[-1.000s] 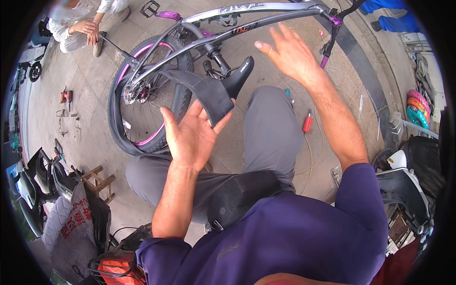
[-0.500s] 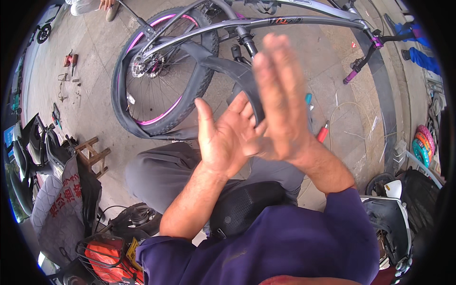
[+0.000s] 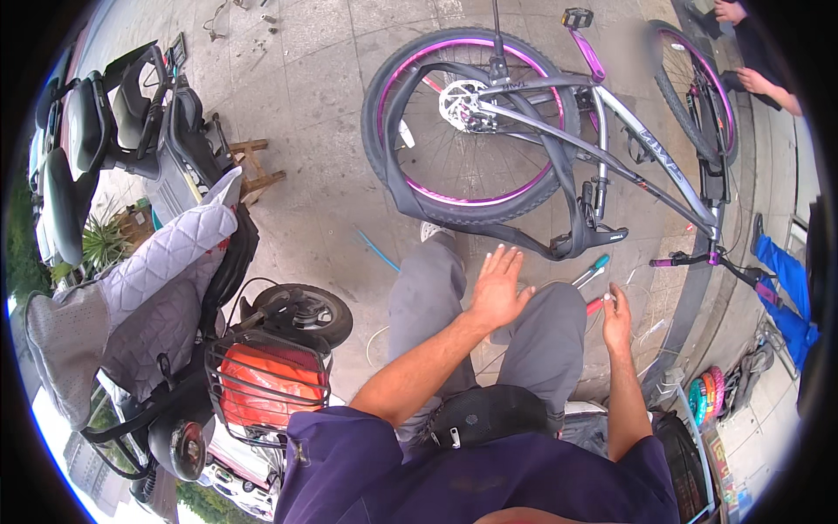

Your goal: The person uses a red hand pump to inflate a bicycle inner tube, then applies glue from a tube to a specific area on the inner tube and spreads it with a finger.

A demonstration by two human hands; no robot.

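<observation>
My left hand (image 3: 501, 288) is open, palm down with fingers apart, in front of my bent legs (image 3: 541, 349). My right hand (image 3: 616, 325), beside my right knee, is closed on a red-handled tool (image 3: 596, 306). A teal-handled tool (image 3: 598, 263) lies just beyond it. In front of me a purple-rimmed bicycle (image 3: 659, 166) lies on its side, with a black inner tube (image 3: 524, 242) draped over its rear wheel and down toward the saddle (image 3: 602, 236).
Scooters with a quilted cover (image 3: 175, 253) crowd my left, near a wooden stool (image 3: 257, 170) and small parts (image 3: 262, 22). A red bundle in a wire basket (image 3: 266, 384) is beside me. At the right are other people's hands (image 3: 755, 80), blue-trousered legs (image 3: 781, 279) and coloured coils (image 3: 707, 391).
The inner tube has left my left hand and now rests on the bicycle. My right hand has moved down and right onto the red-handled tool. The view has swung leftward.
</observation>
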